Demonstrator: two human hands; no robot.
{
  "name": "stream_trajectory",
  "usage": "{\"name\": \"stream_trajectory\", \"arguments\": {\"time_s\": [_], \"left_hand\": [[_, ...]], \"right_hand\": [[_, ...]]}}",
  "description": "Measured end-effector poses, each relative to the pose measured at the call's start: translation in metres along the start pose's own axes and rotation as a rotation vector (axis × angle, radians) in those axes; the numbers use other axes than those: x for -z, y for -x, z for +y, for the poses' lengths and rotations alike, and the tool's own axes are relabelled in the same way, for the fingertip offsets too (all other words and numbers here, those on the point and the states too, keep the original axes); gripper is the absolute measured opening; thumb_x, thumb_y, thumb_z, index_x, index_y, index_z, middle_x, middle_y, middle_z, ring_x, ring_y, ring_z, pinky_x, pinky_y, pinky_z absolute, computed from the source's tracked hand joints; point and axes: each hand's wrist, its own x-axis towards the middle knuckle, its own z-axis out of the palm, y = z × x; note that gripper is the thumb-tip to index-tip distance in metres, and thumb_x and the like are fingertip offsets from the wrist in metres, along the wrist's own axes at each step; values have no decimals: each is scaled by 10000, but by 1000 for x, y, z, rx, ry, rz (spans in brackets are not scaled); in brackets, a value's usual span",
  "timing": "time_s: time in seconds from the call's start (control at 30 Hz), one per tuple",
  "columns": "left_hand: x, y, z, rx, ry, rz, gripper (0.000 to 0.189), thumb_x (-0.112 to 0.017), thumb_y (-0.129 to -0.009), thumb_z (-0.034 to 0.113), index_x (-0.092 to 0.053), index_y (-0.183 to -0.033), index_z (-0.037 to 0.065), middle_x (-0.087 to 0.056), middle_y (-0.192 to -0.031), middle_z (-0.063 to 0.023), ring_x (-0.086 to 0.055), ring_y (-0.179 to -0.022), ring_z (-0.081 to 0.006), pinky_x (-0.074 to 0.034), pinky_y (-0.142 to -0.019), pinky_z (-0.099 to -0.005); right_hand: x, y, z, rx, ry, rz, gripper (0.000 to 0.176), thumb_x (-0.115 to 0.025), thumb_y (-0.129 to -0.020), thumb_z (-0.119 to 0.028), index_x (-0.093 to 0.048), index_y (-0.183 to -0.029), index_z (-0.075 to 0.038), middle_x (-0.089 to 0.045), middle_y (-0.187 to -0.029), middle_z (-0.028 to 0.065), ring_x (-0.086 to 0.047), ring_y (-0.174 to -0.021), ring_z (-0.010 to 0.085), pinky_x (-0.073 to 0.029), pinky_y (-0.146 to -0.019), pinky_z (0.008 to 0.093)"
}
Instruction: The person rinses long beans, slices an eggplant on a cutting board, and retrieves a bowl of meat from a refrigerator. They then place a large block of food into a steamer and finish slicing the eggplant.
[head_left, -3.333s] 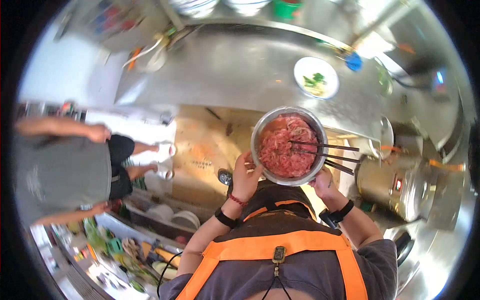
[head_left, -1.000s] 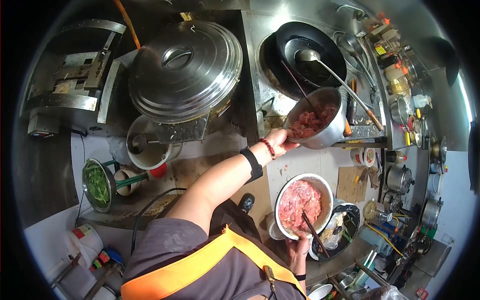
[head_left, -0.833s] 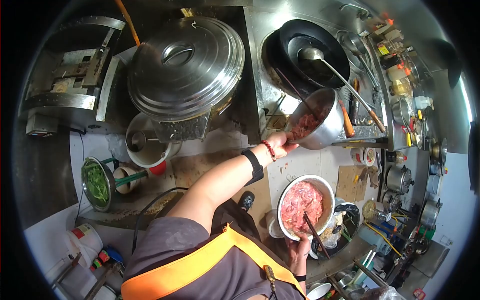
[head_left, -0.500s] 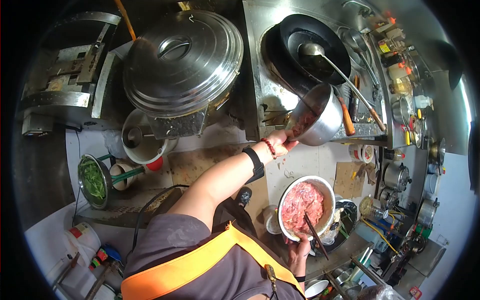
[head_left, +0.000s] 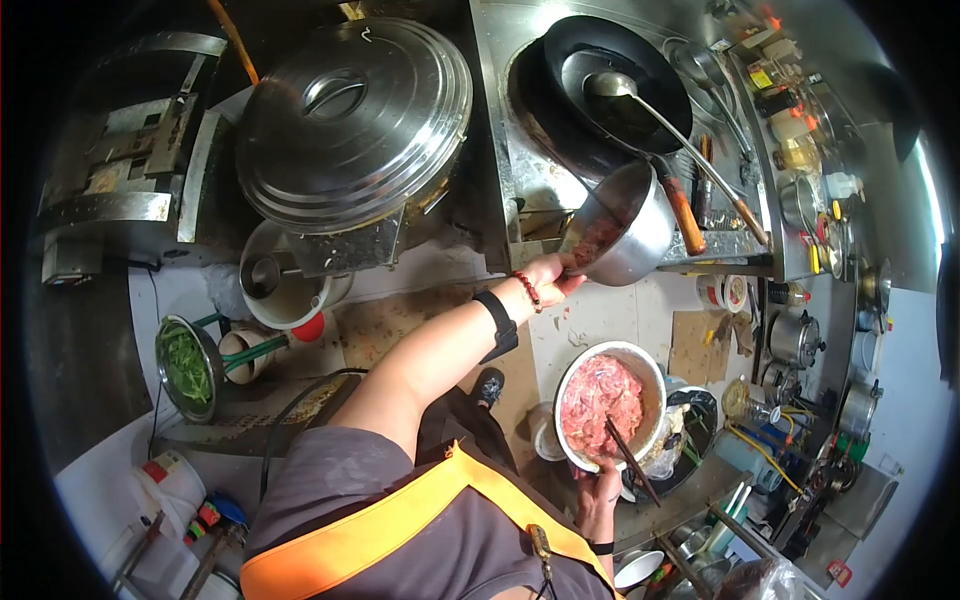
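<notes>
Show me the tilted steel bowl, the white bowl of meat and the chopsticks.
steel bowl (head_left: 640, 235): head view, on its shiny outer side wall.
white bowl (head_left: 658, 385): head view, on the right part of its rim.
chopsticks (head_left: 632, 465): head view, midway along the sticks.

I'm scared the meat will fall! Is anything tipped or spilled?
The round steel bowl of raw red meat in the left hand is tipped steeply beside the black wok. No spilled meat shows. The other round bowl of meat, in the right hand, looks level.
</notes>
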Motion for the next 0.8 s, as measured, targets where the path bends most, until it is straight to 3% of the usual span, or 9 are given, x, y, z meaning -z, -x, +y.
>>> {"name": "stream_trajectory", "arguments": {"time_s": [0.13, 0.2, 0.33, 0.4, 0.43, 0.53, 0.6, 0.7, 0.8], "left_hand": [[-20, 44, -11, -214, -90, 38, 33, -525, -830, 9, -522, -862, 2, -534, -726, -97, -588, -591, -228, -584, -524, -330], [-36, 81, -15, -348, -369, -50, 144, -501, -827, -5, -519, -969, 15, -561, -775, -85, -612, -628, -225, -585, -551, -368], [-42, 130, -34, -569, -763, -69, 334, -453, -824, -25, -446, -1151, 41, -593, -979, -103, -651, -725, -212, -591, -557, -374], [-44, 147, -48, -644, -826, -141, 305, -448, -806, -55, -444, -1104, 12, -562, -964, -89, -640, -789, -188, -589, -600, -349], [-40, 151, -55, -666, -908, -113, 287, -470, -797, -57, -462, -1077, 9, -561, -949, -74, -612, -797, -155, -561, -639, -316], [-22, 144, -77, -824, -1123, -191, 252, -501, -778, -73, -492, -1017, 9, -552, -932, -29, -539, -868, -82, -478, -741, -238], [-6, 133, -87, -822, -1245, -204, 228, -509, -765, -81, -503, -977, 5, -547, -918, -18, -513, -895, -79, -435, -806, -239], [11, 119, -85, -779, -1441, -208, 200, -550, -804, -38, -497, -992, 5, -554, -924, -36, -565, -815, -86, -480, -699, -235], [-54, 171, -82, -280, -1470, -197, 189, -609, -861, 79, -504, -999, 6, -593, -848, -41, -607, -631, -88, -497, -525, -226]], "right_hand": [[2, -9, 1, 25, 43, -88, 335, -520, -738, 24, -519, -1065, -51, -616, -941, 98, -629, -768, 234, -544, -658, 336], [-23, 2, -5, 100, 21, -96, 429, -572, -713, 4, -531, -1127, -103, -594, -956, 48, -615, -783, 195, -484, -551, 291], [-34, -18, -5, 30, 97, -8, 236, -544, -766, -23, -527, -1001, 2, -595, -839, 82, -604, -659, 198, -492, -518, 313], [-42, -28, -4, 44, 179, -49, 186, -536, -781, -29, -520, -956, 30, -588, -772, 98, -594, -599, 202, -491, -486, 309], [-45, -37, -1, 15, 145, -67, 252, -491, -753, 12, -536, -1000, -8, -592, -851, 79, -615, -712, 201, -502, -515, 325], [-58, -46, 5, 14, 59, -176, 212, -500, -908, -171, -548, -1082, -60, -614, -958, 67, -623, -790, 210, -530, -634, 377], [-55, -48, 12, 54, -148, -309, 371, -479, -958, -327, -493, -1205, -50, -567, -1167, 61, -568, -1047, 227, -467, -899, 368], [-48, -40, 20, 90, -179, -298, 414, -433, -974, -325, -442, -1279, -45, -533, -1242, 81, -533, -1114, 232, -424, -970, 368], [-41, -22, 17, 63, -214, -311, 410, -437, -969, -316, -442, -1272, -40, -539, -1230, 85, -538, -1109, 246, -432, -961, 384]]}}
